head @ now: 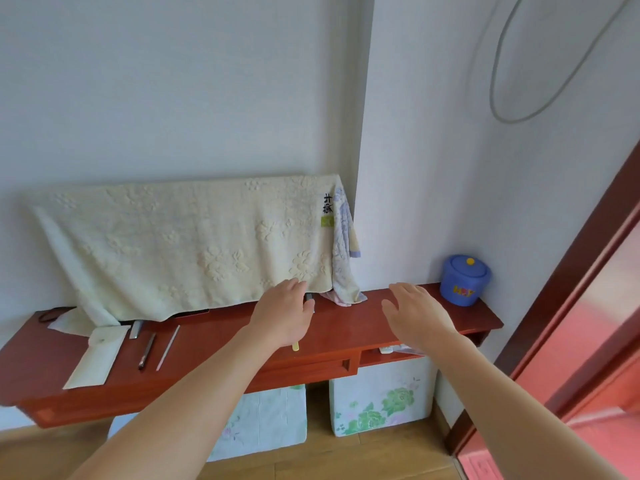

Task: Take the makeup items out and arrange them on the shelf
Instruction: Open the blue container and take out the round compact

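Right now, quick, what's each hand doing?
Left hand: over a thin stick; grip cannot be told.
Right hand: open, empty.

Cream towel (194,244): hanging wide against the wall, embossed flowers showing, with black characters and a green tag sitting at its right edge.
Blue-patterned cloth (343,258): hanging just beside the towel's right end.
Blue tub (464,280): standing upright near the corner, lid on, yellow knob topping it.
Fabric boxes (381,400): two sitting side by side on the floor – the right one showing green blooms.
Grey cable (498,81): looping down the wall, upper right.
Door frame (568,282): dark red-brown, running diagonally along the right edge.
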